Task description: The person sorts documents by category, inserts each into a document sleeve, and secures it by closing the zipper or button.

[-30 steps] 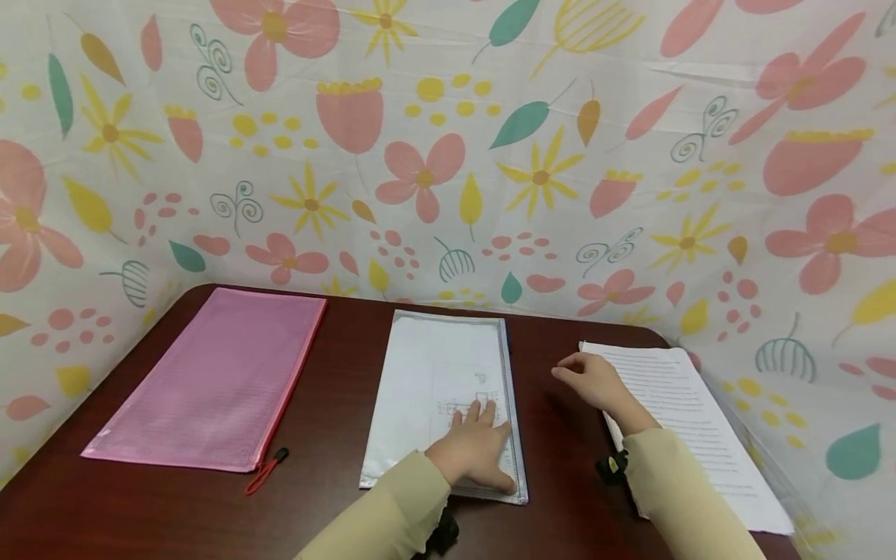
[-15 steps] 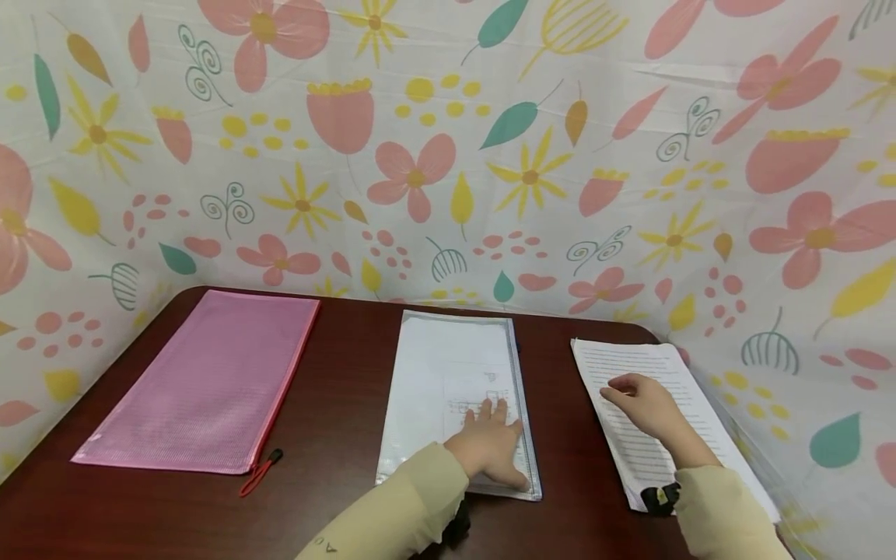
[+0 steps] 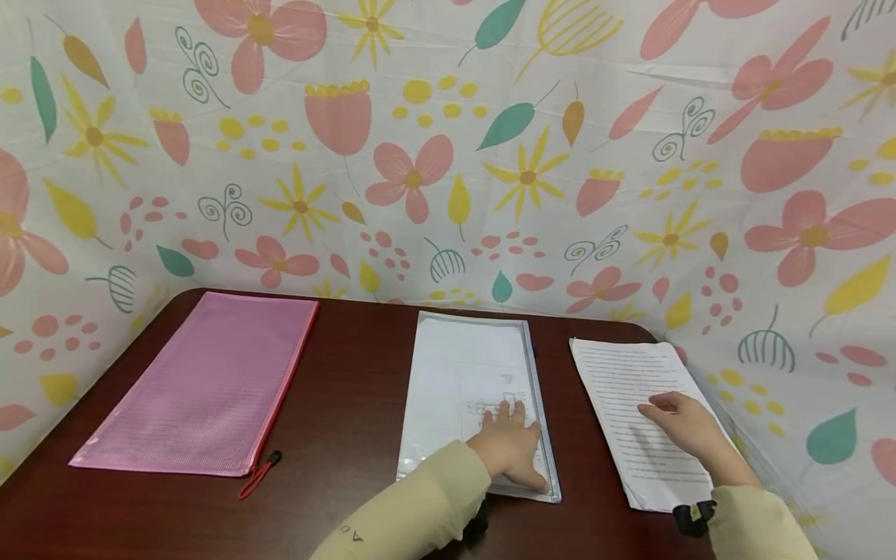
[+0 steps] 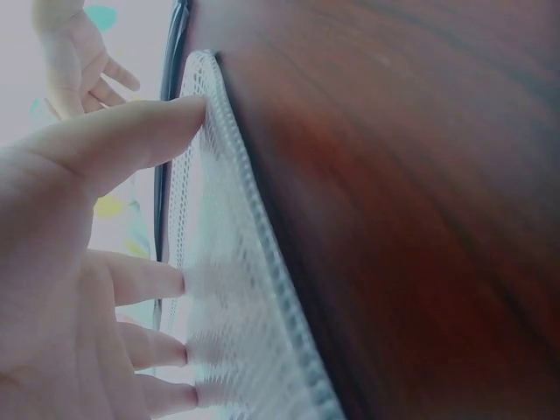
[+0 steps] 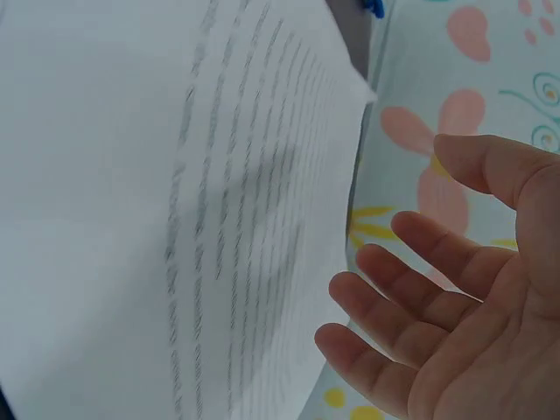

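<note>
A white mesh zip pouch (image 3: 469,381) with paper inside lies in the middle of the dark wooden table (image 3: 350,412). My left hand (image 3: 514,447) lies flat on its near end, fingers straight and pressing the mesh (image 4: 219,289). A stack of printed sheets (image 3: 633,404) lies at the right. My right hand (image 3: 682,420) hovers just over the stack with fingers relaxed and slightly spread, holding nothing; in the right wrist view the right hand (image 5: 437,315) is above the printed sheets (image 5: 157,219).
A pink mesh zip pouch (image 3: 203,385) with a red zipper pull (image 3: 259,473) lies at the left. A flowered cloth (image 3: 448,155) walls in the table at the back and both sides. Bare tabletop shows between the pouches.
My right hand moved right, from the bare table beside the white pouch to over the stack of sheets. The left hand stayed pressed on the white pouch.
</note>
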`<state>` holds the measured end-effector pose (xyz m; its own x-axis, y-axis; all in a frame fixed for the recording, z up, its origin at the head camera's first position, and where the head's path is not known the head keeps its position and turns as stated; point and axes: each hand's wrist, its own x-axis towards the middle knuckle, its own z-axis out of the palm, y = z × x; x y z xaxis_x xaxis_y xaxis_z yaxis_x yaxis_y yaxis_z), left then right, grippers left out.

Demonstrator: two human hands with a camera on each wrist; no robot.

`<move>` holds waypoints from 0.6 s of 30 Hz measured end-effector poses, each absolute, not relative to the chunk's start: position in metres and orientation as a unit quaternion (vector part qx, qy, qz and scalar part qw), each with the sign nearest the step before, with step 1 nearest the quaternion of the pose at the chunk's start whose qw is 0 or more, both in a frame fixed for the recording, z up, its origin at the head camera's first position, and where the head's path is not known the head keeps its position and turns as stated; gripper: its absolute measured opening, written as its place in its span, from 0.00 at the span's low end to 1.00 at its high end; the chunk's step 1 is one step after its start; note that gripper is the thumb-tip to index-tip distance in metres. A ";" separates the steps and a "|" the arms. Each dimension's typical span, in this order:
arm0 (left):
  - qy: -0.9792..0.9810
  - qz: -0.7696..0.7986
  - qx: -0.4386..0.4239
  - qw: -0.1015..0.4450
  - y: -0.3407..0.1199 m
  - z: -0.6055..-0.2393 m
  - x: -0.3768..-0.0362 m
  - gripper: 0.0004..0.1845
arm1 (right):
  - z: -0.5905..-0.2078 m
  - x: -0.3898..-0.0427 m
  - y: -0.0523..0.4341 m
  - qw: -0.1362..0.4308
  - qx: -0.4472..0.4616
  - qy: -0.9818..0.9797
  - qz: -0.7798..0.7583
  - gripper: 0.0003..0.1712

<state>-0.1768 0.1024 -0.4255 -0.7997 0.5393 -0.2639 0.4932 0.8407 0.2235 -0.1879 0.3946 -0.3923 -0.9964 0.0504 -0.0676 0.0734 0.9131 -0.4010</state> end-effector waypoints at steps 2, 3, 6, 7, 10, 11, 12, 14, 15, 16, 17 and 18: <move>0.946 0.068 0.275 0.160 0.106 -0.426 -0.177 0.49 | -0.393 -0.187 0.399 0.037 0.037 0.977 -0.205 0.35; 0.945 0.068 0.276 0.160 0.108 -0.425 -0.177 0.49 | -0.394 -0.187 0.400 0.041 0.038 0.977 -0.204 0.36; 0.944 0.067 0.280 0.159 0.114 -0.425 -0.178 0.49 | -0.396 -0.188 0.407 0.046 0.041 0.977 -0.202 0.38; 0.944 0.069 0.280 0.160 0.116 -0.425 -0.178 0.49 | -0.396 -0.188 0.409 0.049 0.042 0.977 -0.203 0.38; 0.944 0.073 0.280 0.157 0.121 -0.425 -0.178 0.49 | -0.398 -0.189 0.416 0.059 0.049 0.976 -0.205 0.40; 0.944 0.075 0.280 0.155 0.123 -0.425 -0.178 0.49 | -0.399 -0.189 0.419 0.063 0.053 0.976 -0.202 0.41; 0.944 0.078 0.281 0.153 0.124 -0.426 -0.179 0.49 | -0.400 -0.190 0.421 0.070 0.057 0.975 -0.203 0.42; 0.944 0.085 0.282 0.146 0.126 -0.427 -0.179 0.49 | -0.401 -0.190 0.426 0.082 0.068 0.974 -0.201 0.45; 0.944 0.090 0.282 0.144 0.126 -0.428 -0.180 0.49 | -0.403 -0.190 0.429 0.088 0.074 0.973 -0.199 0.47; 0.943 0.096 0.284 0.141 0.126 -0.429 -0.181 0.49 | -0.404 -0.190 0.431 0.093 0.077 0.973 -0.198 0.49; 0.942 0.104 0.289 0.137 0.125 -0.430 -0.182 0.49 | -0.405 -0.190 0.434 0.099 0.082 0.972 -0.198 0.50; 0.940 0.113 0.293 0.134 0.124 -0.431 -0.183 0.49 | -0.405 -0.190 0.436 0.103 0.084 0.971 -0.199 0.51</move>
